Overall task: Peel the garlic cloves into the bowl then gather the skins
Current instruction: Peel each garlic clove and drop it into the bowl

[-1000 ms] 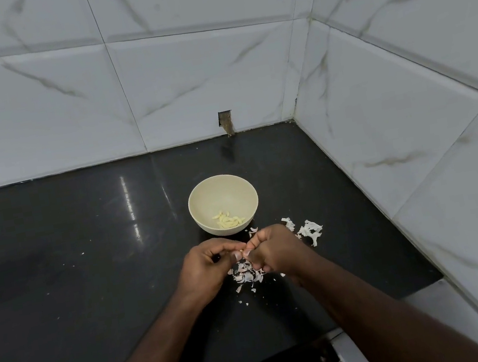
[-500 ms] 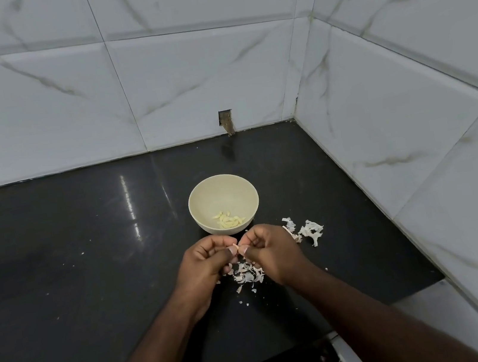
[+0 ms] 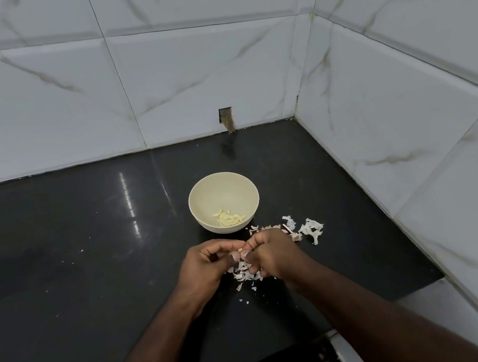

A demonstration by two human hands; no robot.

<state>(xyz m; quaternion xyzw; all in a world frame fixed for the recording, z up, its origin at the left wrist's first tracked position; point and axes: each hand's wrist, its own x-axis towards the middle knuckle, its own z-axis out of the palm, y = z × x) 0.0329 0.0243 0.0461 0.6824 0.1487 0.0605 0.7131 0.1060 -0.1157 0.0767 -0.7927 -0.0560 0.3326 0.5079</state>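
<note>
Both hands meet just above the black surface (image 3: 88,267), knuckles up and fingers curled inward. The left hand (image 3: 206,267) and the right hand (image 3: 269,254) pinch a small garlic clove (image 3: 241,250) between their fingertips, only a pale sliver of it showing where the thumbs come together. Directly beyond the fingers stands a cream bowl (image 3: 221,183) with several peeled cloves (image 3: 229,217) lying in its bottom. Under and just behind the fingers lies a scatter of papery garlic skins (image 3: 245,275); a second, larger cluster of skins (image 3: 309,229) sits to the right of the right hand, near the bowl's base. White marbled wall tiles (image 3: 213,69) rise behind the surface.
</note>
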